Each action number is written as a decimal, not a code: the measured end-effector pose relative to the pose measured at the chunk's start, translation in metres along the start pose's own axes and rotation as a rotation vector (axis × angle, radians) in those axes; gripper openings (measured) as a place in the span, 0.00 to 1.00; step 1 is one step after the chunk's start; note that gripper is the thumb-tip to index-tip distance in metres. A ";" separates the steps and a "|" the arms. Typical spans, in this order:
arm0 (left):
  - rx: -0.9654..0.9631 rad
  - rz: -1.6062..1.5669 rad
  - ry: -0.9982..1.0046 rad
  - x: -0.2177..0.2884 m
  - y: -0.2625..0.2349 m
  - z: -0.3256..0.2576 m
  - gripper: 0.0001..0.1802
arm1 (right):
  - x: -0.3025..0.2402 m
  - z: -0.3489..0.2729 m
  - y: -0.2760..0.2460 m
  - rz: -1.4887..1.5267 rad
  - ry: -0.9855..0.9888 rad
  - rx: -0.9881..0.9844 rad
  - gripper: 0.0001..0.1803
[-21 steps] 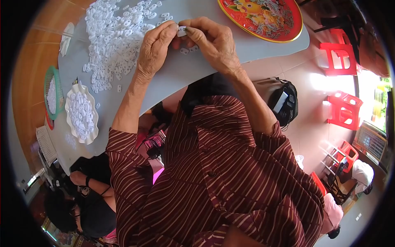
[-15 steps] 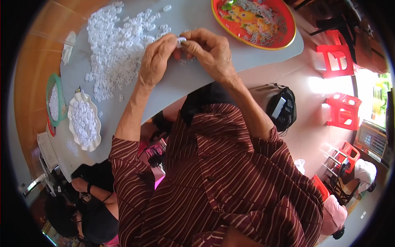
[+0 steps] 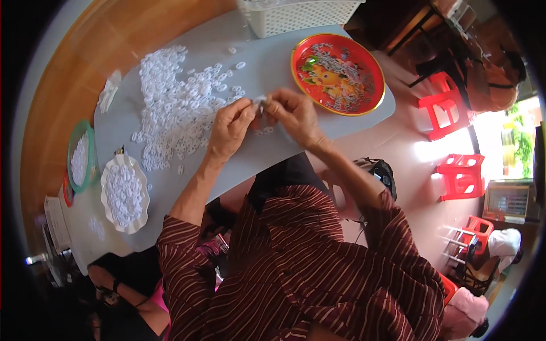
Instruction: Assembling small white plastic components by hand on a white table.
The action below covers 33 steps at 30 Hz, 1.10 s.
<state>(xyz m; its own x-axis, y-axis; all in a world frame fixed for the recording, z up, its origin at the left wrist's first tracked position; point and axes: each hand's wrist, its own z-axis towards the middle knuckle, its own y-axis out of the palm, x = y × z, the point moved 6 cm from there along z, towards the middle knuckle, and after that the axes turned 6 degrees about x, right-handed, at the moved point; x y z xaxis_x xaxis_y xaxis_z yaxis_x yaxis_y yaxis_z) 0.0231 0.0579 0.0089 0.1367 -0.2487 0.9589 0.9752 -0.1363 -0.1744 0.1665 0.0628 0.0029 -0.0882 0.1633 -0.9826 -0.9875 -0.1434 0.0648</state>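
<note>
My left hand [image 3: 230, 128] and my right hand [image 3: 297, 119] meet above the grey table [image 3: 227, 176], fingertips pinched together. Between them is a small white plastic piece [image 3: 260, 100], partly hidden by the fingers. Whether a tiny metal part is also held there cannot be made out. To the left of my hands spreads a loose pile of small white oval pieces with holes [image 3: 170, 108]. A few more white pieces [image 3: 265, 131] lie just below my fingers. Beyond my right hand is a round red tray [image 3: 372, 85] with a gold rim, holding many small silvery metal parts [image 3: 335, 102].
A scalloped white dish [image 3: 143, 217] of white pieces stands at left, beside a green basket [image 3: 73, 145]. A white lattice basket [image 3: 307, 20] sits at the far edge. Another person's arm [image 3: 133, 295] is at lower left. Red stools [image 3: 441, 112] stand on the floor at right.
The view has tilted, so the table sits lower and the lattice basket now shows at the far edge. My hands remain together on the small white piece, fingers slightly shifted.
</note>
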 end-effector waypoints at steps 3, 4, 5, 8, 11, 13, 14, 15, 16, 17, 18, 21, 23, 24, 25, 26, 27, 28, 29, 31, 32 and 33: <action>0.066 -0.150 0.042 -0.001 -0.005 0.000 0.14 | -0.031 0.041 -0.015 -0.124 -0.080 0.020 0.11; 0.090 -0.148 0.030 -0.004 -0.009 -0.002 0.14 | -0.042 0.062 -0.020 -0.189 -0.107 0.057 0.11; 0.091 -0.196 -0.001 -0.009 -0.011 -0.003 0.14 | -0.055 0.085 -0.023 -0.123 -0.119 0.097 0.12; 0.058 -0.246 -0.059 -0.008 0.003 0.006 0.14 | -0.064 0.178 -0.089 0.059 -0.103 0.258 0.17; 0.055 -0.240 -0.039 -0.016 0.000 0.004 0.14 | -0.047 0.178 -0.064 0.164 0.050 0.018 0.16; 0.057 -0.158 -0.065 -0.017 -0.006 -0.001 0.15 | -0.029 0.149 -0.022 -0.267 0.058 0.065 0.14; 0.022 -0.080 -0.074 -0.016 -0.004 -0.001 0.16 | -0.017 0.140 -0.006 -0.470 0.074 -0.012 0.14; 0.020 -0.084 -0.085 -0.015 -0.004 0.000 0.16 | -0.010 0.132 0.010 -0.617 0.026 -0.099 0.12; 0.011 -0.043 -0.078 -0.012 -0.004 0.000 0.16 | -0.004 0.133 0.020 -0.765 -0.195 -0.139 0.12; 0.002 -0.003 -0.070 -0.009 -0.003 0.001 0.17 | 0.004 0.137 0.022 -0.894 -0.317 -0.126 0.12; 0.000 -0.006 -0.083 -0.009 -0.003 0.000 0.17 | 0.010 0.139 0.030 -1.021 -0.441 -0.120 0.12; -0.002 -0.027 -0.056 -0.005 0.002 0.001 0.15 | 0.029 0.152 0.050 -0.917 -0.449 -0.164 0.13; 0.015 0.012 -0.027 -0.003 0.003 -0.002 0.12 | 0.024 0.144 0.078 -0.903 -0.475 -0.263 0.13; 0.006 0.009 -0.032 -0.003 0.004 -0.003 0.12 | 0.023 0.141 0.088 -0.895 -0.509 -0.341 0.12; -0.012 0.043 0.021 0.001 0.007 -0.003 0.10 | 0.025 0.138 0.092 -0.897 -0.499 -0.335 0.12; -0.031 0.077 0.075 0.005 0.010 -0.003 0.09 | 0.024 0.133 0.099 -0.851 -0.524 -0.403 0.11; -0.035 0.075 0.073 0.006 0.010 -0.004 0.09 | 0.024 0.128 0.104 -0.801 -0.552 -0.475 0.11; -0.047 0.088 0.072 0.007 0.011 -0.004 0.08 | 0.023 0.126 0.101 -0.802 -0.548 -0.471 0.11; -0.059 0.101 0.073 0.008 0.012 -0.005 0.06 | 0.024 0.123 0.098 -0.790 -0.510 -0.539 0.11; -0.054 0.124 0.159 0.009 0.012 -0.009 0.06 | 0.020 0.116 0.092 -0.774 -0.469 -0.610 0.10; -0.046 0.148 0.249 0.012 0.012 -0.011 0.05 | 0.017 0.117 0.084 -0.875 -0.447 -0.550 0.10; -0.057 0.145 0.253 0.011 0.014 -0.011 0.05 | 0.016 0.118 0.070 -0.979 -0.422 -0.479 0.10</action>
<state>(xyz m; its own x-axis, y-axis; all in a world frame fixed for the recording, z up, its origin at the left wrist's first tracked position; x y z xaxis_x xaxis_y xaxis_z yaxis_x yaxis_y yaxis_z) 0.0368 0.0429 0.0149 0.2189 -0.4992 0.8384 0.9365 -0.1337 -0.3241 0.0802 0.1707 0.0125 0.5585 0.7067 -0.4344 -0.5154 -0.1146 -0.8492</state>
